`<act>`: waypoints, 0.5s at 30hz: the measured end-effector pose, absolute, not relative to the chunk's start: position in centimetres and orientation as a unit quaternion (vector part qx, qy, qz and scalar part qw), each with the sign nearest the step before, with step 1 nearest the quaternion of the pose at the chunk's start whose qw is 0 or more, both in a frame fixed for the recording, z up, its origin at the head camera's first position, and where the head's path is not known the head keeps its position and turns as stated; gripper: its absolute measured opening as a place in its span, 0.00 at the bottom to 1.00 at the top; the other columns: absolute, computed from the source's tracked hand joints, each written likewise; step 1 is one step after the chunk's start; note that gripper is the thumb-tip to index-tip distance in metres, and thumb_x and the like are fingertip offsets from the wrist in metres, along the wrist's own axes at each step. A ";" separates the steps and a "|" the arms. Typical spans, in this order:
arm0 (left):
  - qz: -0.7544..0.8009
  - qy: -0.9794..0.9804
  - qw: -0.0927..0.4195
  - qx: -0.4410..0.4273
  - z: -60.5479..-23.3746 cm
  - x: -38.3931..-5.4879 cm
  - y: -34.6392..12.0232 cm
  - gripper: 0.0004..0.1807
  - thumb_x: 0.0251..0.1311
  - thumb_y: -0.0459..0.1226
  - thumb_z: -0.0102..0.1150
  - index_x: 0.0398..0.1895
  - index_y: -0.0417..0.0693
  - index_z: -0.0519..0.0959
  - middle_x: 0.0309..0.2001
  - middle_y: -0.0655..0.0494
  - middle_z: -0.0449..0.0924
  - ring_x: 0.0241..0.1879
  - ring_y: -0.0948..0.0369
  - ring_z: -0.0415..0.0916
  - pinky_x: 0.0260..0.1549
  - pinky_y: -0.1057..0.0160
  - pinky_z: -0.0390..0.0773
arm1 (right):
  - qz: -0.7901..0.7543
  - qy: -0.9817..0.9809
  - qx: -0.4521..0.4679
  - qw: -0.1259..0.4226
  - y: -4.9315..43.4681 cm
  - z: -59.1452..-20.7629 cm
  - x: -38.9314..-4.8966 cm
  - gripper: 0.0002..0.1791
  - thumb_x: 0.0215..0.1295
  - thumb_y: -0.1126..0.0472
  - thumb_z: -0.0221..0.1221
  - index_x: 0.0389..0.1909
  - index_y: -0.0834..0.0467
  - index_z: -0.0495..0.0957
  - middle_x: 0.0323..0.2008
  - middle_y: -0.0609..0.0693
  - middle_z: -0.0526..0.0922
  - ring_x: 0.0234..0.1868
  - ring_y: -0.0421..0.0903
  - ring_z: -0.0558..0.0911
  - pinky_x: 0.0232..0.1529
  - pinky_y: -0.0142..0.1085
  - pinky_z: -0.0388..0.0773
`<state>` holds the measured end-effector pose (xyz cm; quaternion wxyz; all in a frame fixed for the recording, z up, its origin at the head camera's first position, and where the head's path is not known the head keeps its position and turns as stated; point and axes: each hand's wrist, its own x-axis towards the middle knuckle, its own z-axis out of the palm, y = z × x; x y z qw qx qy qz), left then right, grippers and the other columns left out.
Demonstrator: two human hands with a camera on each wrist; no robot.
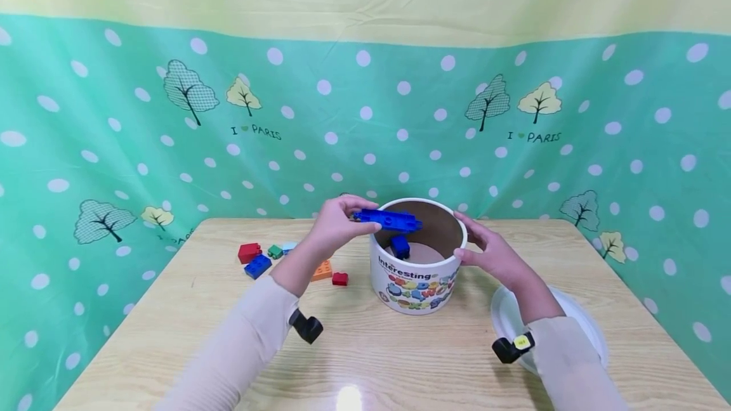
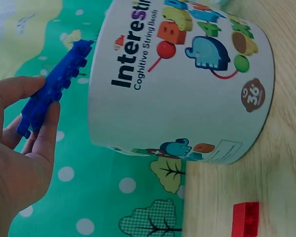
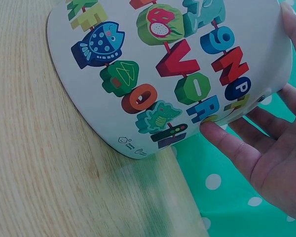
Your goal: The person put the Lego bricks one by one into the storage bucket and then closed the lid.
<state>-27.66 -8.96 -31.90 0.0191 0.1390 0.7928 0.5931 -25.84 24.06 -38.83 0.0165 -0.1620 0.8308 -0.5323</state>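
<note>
My left hand [image 1: 338, 226] pinches a long blue toy-brick piece [image 1: 394, 220] between thumb and fingers, above the left side of the bucket's open mouth. In the left wrist view small knobs run along one side of this blue piece [image 2: 59, 81]. The white round bucket [image 1: 414, 281], printed with colourful letters and animals, stands upright on the table. At its right rim my right hand [image 1: 490, 251] holds on, thumb at the near edge. In the right wrist view its fingers [image 3: 232, 148] lie against the printed wall. Inside the bucket sits a blue brick [image 1: 400, 247].
Left of the bucket lie a red brick [image 1: 249, 252], a blue brick [image 1: 258, 266], a green brick [image 1: 275, 251], an orange brick [image 1: 322, 270] and a small red brick [image 1: 339, 279]. A white round lid [image 1: 579, 319] lies under my right forearm. A patterned curtain [image 1: 365, 113] hangs behind the table.
</note>
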 end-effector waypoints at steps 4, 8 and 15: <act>0.574 0.804 0.022 0.151 -31.4 -28.3 -7.9 0.21 0.50 0.35 0.74 0.49 0.43 0.84 0.56 0.53 0.77 0.53 0.54 0.74 0.45 0.60 0.81 | -0.530 0.831 -0.166 0.015 24.2 -38.8 -25.8 0.44 0.64 0.52 0.65 0.77 0.45 0.52 0.72 0.58 0.59 0.71 0.65 0.57 0.59 0.62 0.68; 0.542 0.825 0.006 0.162 -31.2 -29.2 -6.9 0.19 0.49 0.36 0.75 0.47 0.46 0.85 0.52 0.54 0.78 0.53 0.55 0.73 0.46 0.58 0.80 | -0.530 0.833 -0.158 0.021 24.3 -38.7 -25.7 0.44 0.64 0.50 0.64 0.77 0.42 0.52 0.73 0.57 0.59 0.71 0.64 0.56 0.58 0.62 0.69; 0.486 0.853 0.006 0.193 -31.0 -30.8 -6.4 0.19 0.49 0.36 0.75 0.47 0.47 0.85 0.47 0.54 0.79 0.46 0.55 0.75 0.42 0.60 0.80 | -0.543 0.823 -0.165 0.024 24.1 -38.8 -25.8 0.44 0.64 0.52 0.65 0.77 0.42 0.52 0.73 0.57 0.58 0.71 0.63 0.58 0.57 0.59 0.72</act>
